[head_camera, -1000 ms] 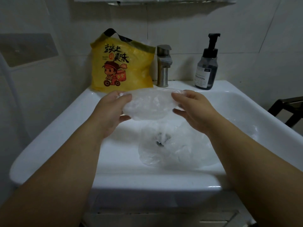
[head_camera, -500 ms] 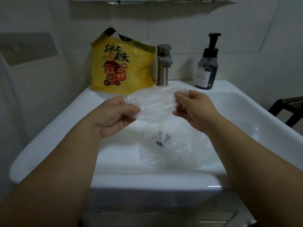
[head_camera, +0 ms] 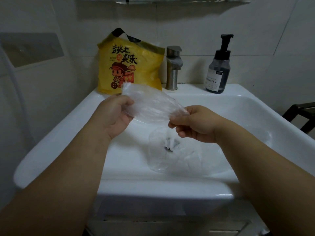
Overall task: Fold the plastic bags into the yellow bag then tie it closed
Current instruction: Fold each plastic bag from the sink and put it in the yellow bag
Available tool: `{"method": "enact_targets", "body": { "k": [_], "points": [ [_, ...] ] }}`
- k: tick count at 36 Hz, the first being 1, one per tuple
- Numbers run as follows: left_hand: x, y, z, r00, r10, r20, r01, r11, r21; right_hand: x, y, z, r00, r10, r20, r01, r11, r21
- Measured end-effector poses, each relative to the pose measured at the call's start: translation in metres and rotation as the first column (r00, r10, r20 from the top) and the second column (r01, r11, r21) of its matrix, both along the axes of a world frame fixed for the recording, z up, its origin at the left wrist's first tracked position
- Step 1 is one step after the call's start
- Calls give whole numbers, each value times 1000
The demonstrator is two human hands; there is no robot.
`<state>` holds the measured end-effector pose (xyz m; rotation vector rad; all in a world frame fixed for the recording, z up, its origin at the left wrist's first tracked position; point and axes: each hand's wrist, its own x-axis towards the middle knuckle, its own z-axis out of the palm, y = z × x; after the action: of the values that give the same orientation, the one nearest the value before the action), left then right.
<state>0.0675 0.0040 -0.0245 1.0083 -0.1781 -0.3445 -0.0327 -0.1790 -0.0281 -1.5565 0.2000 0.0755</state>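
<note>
Head view, clear plastic bag (head_camera: 150,106): being held at centre frame, slanting down toward the right, above the sink (head_camera: 255,116).
Left hand (head_camera: 114,116): fingers (head_camera: 127,101) pinching the bag's upper left end.
Right hand (head_camera: 192,125): fingers (head_camera: 177,119) pinching its lower right end.
Second clear bag (head_camera: 184,159): lying in the basin, below the hands.
Yellow bag (head_camera: 129,65): standing at upper centre-left on the sink's back ledge, beside the faucet (head_camera: 173,68).
Soap bottle (head_camera: 219,68): standing right of the faucet.
</note>
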Motion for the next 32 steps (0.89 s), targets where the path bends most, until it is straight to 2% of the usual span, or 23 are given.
{"method": "enact_targets", "body": {
  "k": [3,7,12,14,17,19,20,22,23,25,26,28,29,32],
  "points": [
    [-3,0,4,1000,-16,0,16,991,-135,0,2,3,999,45,21,-46,998,49],
    [-4,-3,1,994,48,102,-47,999,-12,-3,3,8,984,175,42,-179,976,120],
    [-3,-3,-2,979,112,168,-132,985,110,-5,2,12,985,160,69,-169,974,152],
    [-3,-3,-3,976,116,184,-143,980,141,-4,1,10,991,117,67,-124,986,112],
    [-4,-4,-4,984,78,162,-104,982,159,-2,2,2,998,38,53,-35,998,-55],
    [-5,-3,-1,994,54,100,-62,995,83,-1,3,-1,998,2,70,5,995,-95],
    [-6,0,3,998,35,57,-34,999,-17,0,4,-1,996,-12,88,18,997,-71],
    [-9,5,8,999,-21,27,26,977,-211,0,6,3,992,-26,127,22,999,37],
    [-9,6,8,997,-66,34,72,974,-216,1,8,5,989,-30,148,14,994,106],
    [-10,2,3,977,-207,44,209,977,-49,2,14,8,983,-42,179,0,974,225],
    [-15,-4,1,945,-323,54,319,945,71,3,17,8,981,-45,188,-4,967,254],
    [-26,-19,-9,852,-520,61,475,818,325,4,25,5,978,-41,203,-4,976,217],
    [-31,-27,-13,839,-539,74,470,786,402,4,30,3,976,-41,216,8,988,152],
    [-33,-41,-15,923,-367,114,302,876,376,6,39,-4,961,-56,272,64,998,-23]
  ]
}}
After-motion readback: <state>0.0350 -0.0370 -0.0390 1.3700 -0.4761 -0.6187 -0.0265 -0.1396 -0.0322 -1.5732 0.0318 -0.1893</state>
